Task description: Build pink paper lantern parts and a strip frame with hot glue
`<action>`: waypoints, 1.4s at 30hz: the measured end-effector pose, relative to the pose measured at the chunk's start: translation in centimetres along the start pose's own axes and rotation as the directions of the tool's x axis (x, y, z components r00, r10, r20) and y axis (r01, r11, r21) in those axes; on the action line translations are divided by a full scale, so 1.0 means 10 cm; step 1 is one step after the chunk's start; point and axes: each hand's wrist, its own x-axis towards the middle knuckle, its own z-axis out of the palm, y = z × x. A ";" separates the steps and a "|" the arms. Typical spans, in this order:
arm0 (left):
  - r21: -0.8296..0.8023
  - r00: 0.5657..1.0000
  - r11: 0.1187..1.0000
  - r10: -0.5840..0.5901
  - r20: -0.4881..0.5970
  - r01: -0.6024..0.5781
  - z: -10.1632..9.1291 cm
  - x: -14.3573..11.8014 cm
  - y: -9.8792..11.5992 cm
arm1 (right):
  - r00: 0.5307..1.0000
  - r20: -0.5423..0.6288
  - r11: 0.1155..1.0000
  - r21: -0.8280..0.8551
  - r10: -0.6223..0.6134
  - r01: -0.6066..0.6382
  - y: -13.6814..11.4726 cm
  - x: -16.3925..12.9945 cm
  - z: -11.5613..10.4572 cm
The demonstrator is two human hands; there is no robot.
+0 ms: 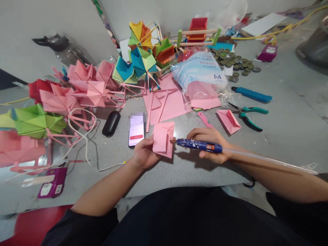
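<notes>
My left hand (146,153) pinches a folded pink paper piece (161,138), thumb on its left side. Pale lines run across the front flap. My right hand (211,138) is closed around a blue glue gun (189,144); a long clear glue stick (269,160) trails from its back over my forearm. The nozzle tip meets or nearly meets the paper's right edge; I cannot tell which. Right of my right hand lies another folded pink paper piece (229,121), near a pair of teal-handled pliers (249,114). A phone (136,131) rests left of the held paper.
Pink folded-paper models (93,92) crowd the left, with a white cable (85,143) and a black case (111,123) nearby. Behind my hands are pink sheets (176,102), a copy-paper bag (200,70) and many-coloured models (143,61). A blue cutter (252,94) and bottle caps (235,63) lie right.
</notes>
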 end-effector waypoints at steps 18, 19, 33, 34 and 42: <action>0.018 1.000 1.000 -0.015 -0.020 0.015 -0.03 -0.01 -0.02 | 0.996 -0.073 0.996 -0.077 0.049 -0.055 0.06 -0.04 0.03; 0.020 1.000 0.999 -0.026 -0.006 0.026 -0.03 -0.01 -0.02 | 0.995 -0.086 0.995 -0.083 0.053 -0.060 0.06 -0.05 0.03; 0.015 1.000 1.000 -0.019 -0.002 0.019 0.02 0.01 0.02 | 0.984 -0.181 0.996 -0.089 0.002 -0.018 -0.04 0.02 0.01; 0.011 1.000 1.000 -0.009 -0.008 0.009 0.01 0.01 0.01 | 0.985 -0.170 0.997 -0.079 -0.005 -0.008 -0.04 0.02 0.01; 0.034 0.997 0.998 0.054 -0.063 -0.052 0.00 0.04 -0.01 | 1.000 0.010 1.000 -0.009 0.003 -0.003 -0.10 0.02 0.09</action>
